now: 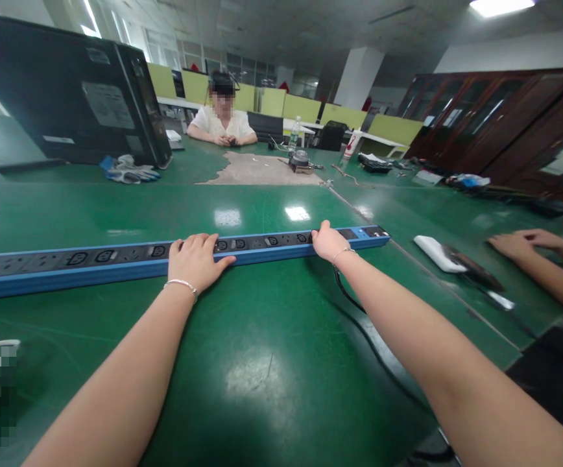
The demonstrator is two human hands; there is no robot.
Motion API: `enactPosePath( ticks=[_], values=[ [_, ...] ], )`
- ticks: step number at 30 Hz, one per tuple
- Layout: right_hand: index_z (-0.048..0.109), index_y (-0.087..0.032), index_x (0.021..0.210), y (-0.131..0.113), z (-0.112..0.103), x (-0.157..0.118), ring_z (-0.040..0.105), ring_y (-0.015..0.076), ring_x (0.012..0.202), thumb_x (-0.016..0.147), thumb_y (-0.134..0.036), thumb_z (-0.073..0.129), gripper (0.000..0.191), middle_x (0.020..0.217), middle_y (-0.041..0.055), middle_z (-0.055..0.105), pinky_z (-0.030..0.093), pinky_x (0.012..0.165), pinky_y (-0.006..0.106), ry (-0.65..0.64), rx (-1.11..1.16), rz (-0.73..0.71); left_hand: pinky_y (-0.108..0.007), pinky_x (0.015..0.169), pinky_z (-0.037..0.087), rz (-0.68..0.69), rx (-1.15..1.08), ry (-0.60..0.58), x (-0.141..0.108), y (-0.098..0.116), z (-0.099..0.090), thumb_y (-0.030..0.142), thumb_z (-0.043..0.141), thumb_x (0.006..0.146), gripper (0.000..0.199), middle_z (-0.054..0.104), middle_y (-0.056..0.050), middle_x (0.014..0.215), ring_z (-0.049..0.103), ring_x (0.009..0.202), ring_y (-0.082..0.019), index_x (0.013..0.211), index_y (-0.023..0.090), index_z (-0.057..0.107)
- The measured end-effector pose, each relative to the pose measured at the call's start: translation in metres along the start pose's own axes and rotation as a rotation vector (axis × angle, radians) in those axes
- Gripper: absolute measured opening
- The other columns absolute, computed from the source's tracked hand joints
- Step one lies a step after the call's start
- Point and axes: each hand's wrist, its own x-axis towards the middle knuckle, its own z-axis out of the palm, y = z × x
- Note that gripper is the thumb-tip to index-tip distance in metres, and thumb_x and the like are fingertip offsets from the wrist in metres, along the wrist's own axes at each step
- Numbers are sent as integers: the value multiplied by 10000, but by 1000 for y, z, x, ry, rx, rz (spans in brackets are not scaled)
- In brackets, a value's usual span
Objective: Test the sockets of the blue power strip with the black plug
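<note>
A long blue power strip (257, 255) with black sockets lies across the green table and runs out of view at the left. My left hand (194, 259) rests over its middle, fingers bent across the top and thumb stretched along the front side. Nearer the right end, my right hand (329, 241) grips the strip, with fingers wrapped over it and partly hidden. A black cable (347, 292) hangs below my right wrist and passes under the forearm.
A black computer case (67, 97) stands at the back left beside gloves (128, 170). Across the table sits a person (222, 123). At the right are another person's hands (519, 245), a white object (437, 253) and a dark phone-like item (473, 267).
</note>
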Motion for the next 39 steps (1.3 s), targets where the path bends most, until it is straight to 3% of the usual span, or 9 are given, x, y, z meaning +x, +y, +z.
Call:
enactPosePath(
  ticks=[4,9,12,14,18,25,39],
  values=[
    [418,-56,1158,-2,-17,-1,605,299,993,910,-335,291,394,1040,226,627,439,833,380,-2,6,34,-444,989,265,2,-3,41,-3,3,3,611,399,794,626,563,-114,1256,451,1184,-284,1252,198,507],
    [489,-77,1088,4,-71,2,620,248,906,904,-346,325,365,1013,214,633,447,799,341,221,62,34,-441,985,264,-7,-16,41,-1,4,3,623,401,787,625,571,-108,1244,451,1179,-282,1241,209,513],
    [560,-126,973,-4,-88,-5,621,188,692,881,-365,356,327,833,126,665,457,667,284,115,164,-35,-449,973,273,-5,-29,42,0,3,3,620,414,780,625,578,-118,1230,462,1162,-286,1224,195,525],
    [592,-148,892,-19,-84,-12,602,166,629,847,-375,399,302,763,89,664,439,612,259,50,201,-91,-451,969,276,-4,-37,39,0,2,2,615,421,777,625,581,-120,1226,465,1160,-287,1218,186,531],
    [624,-162,797,-57,-55,-23,620,187,768,804,-363,440,273,837,103,683,424,646,249,36,155,-224,-441,988,262,-12,-48,37,0,5,2,614,414,781,611,577,-103,1245,445,1189,-278,1223,209,525],
    [596,-158,935,-98,-14,-19,632,240,889,830,-366,385,314,945,138,681,444,718,289,36,47,-289,-448,977,270,5,-74,65,1,12,4,620,432,772,613,593,-108,1211,463,1158,-282,1206,200,534],
    [519,-106,1131,-126,-13,-34,622,287,981,845,-304,378,375,1107,218,616,470,800,377,-42,-66,-234,-458,1004,219,-7,-115,49,1,13,4,606,438,773,602,571,-119,1228,437,1183,-297,1206,198,527]
  ],
)
